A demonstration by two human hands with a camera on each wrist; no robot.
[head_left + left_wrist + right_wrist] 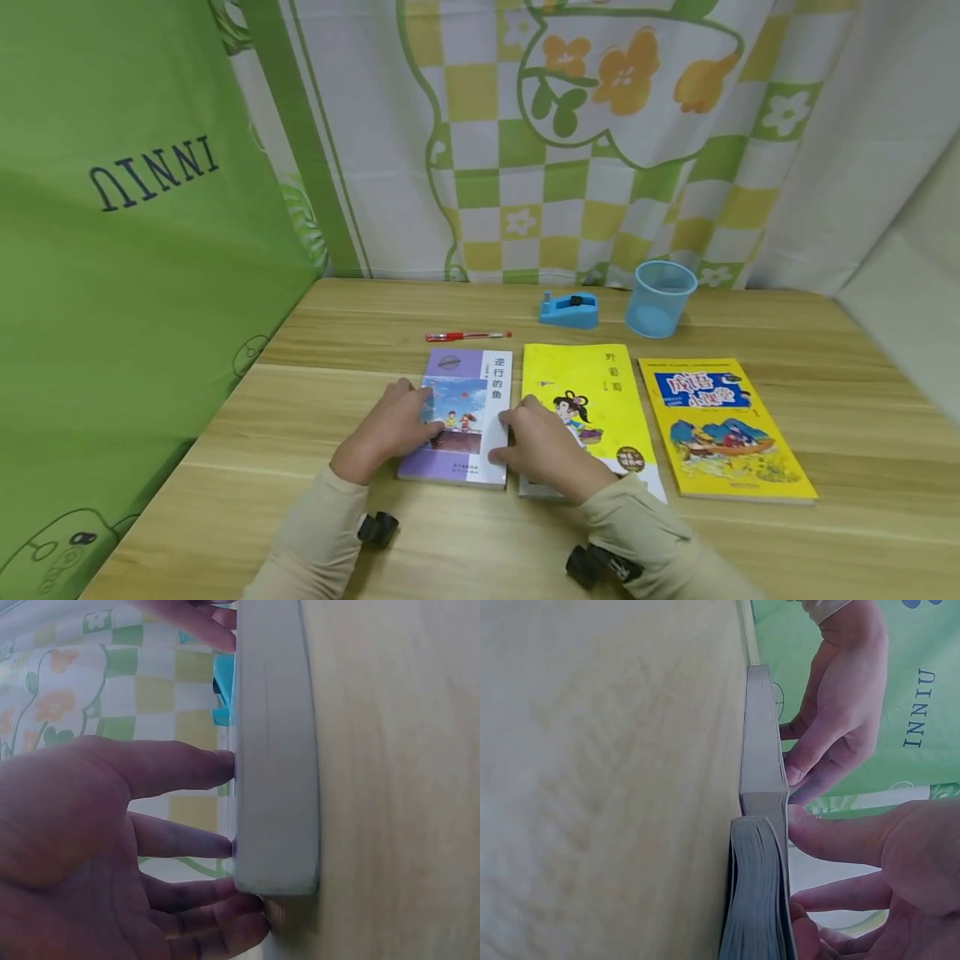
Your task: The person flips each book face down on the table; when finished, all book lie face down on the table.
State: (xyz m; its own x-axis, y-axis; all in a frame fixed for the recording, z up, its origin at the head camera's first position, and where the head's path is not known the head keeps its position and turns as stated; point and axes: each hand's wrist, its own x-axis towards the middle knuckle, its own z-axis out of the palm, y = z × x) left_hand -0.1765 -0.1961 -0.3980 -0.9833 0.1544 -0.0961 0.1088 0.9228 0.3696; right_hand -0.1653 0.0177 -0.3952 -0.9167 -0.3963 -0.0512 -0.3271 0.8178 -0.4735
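A purple and white book lies flat on the wooden table. My left hand rests on its left side, thumb on the cover. In the left wrist view, thumb and fingertips of the left hand touch the top of the book, with the lower fingers by its corner. My right hand spans the gap to a yellow book, its thumb at the purple book's right edge. Seen from the right wrist, that thumb touches the purple book; the other fingertips are partly hidden beside the yellow book.
Another yellow book lies to the right. Behind the books are a red pen, a blue tape dispenser and a blue translucent cup. A patterned curtain hangs past the table's far edge, with green cloth at left.
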